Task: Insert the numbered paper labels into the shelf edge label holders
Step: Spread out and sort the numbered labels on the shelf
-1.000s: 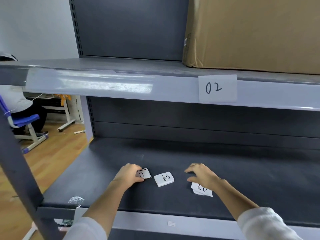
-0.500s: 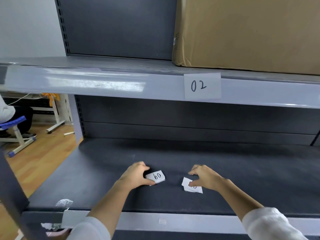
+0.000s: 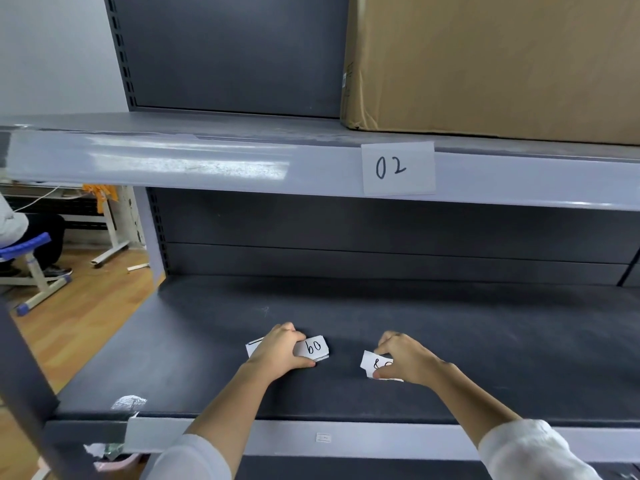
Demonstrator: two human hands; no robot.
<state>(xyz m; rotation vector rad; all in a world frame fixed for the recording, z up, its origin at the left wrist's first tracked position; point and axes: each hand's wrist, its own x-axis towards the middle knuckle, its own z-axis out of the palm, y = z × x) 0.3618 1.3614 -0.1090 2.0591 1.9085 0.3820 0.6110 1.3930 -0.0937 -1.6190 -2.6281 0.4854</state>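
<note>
On the dark lower shelf [image 3: 485, 341] my left hand [image 3: 280, 351] pinches a small stack of white paper labels [image 3: 317, 348]; the top one reads "09" upside down, and another label edge [image 3: 252, 346] shows left of the hand. To the right, my right hand [image 3: 405, 358] rests on a second small pile of labels [image 3: 372, 365] with an "8" showing, fingers curled on its edges. A label marked "02" [image 3: 398, 168] sits in the clear label holder [image 3: 173, 161] along the upper shelf's front edge. The lower shelf's edge strip [image 3: 381, 439] runs below my arms.
A large cardboard box [image 3: 491, 64] stands on the upper shelf at the right. A grey upright post [image 3: 24, 393] crosses the lower left. Crumpled foil [image 3: 128, 401] lies at the lower shelf's left front corner. A seated person on a blue chair [image 3: 31, 258] is far left.
My left hand slid right from a label marked "11" onto the "09" stack and now grips it. My right hand pulled its pile slightly. The camera view shifted left to right.
</note>
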